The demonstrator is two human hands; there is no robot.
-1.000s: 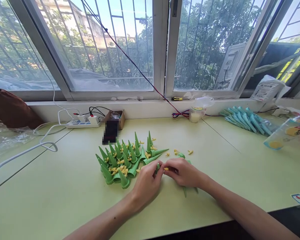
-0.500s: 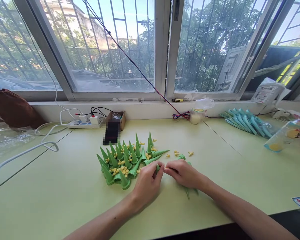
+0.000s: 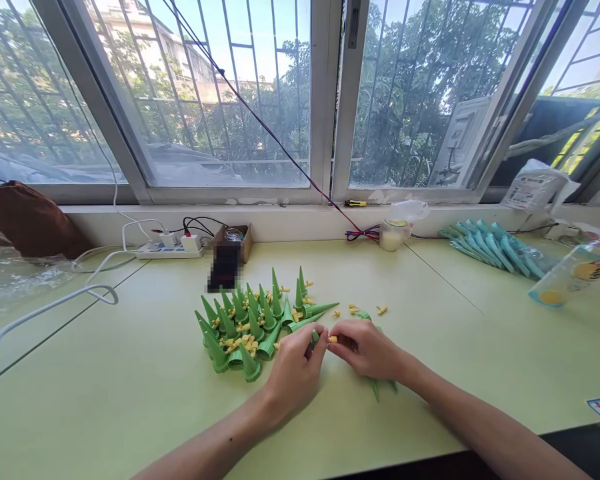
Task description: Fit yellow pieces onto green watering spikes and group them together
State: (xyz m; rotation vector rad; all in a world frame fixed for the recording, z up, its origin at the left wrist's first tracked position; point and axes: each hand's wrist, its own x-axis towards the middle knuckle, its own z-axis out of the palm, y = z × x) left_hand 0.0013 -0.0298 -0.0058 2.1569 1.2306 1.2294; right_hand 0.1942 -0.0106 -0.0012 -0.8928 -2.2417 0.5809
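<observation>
My left hand (image 3: 300,363) is closed around a green plastic cone (image 3: 315,337), of which only a small part shows between thumb and fingers. Right beside it, my right hand (image 3: 365,347) pinches a small yellow plastic piece (image 3: 333,339) at the fingertips, close against the left fingers. To the left stands a cluster of green cones (image 3: 254,325) with small yellow pieces (image 3: 247,343) strewn among them. A few loose yellow pieces (image 3: 382,310) lie beyond my right hand. Green cones (image 3: 375,389) also lie partly hidden under that hand.
A small cardboard box (image 3: 247,241) and a power strip (image 3: 170,251) with cables sit at the back left. Along the window side are a plastic jar (image 3: 393,237) and a row of teal packets (image 3: 497,247). A drink bottle (image 3: 575,273) lies at the right.
The yellow piece now shows between my right fingertips, where it was mostly hidden before. My right fingers have shifted slightly; the left hand holds its place.
</observation>
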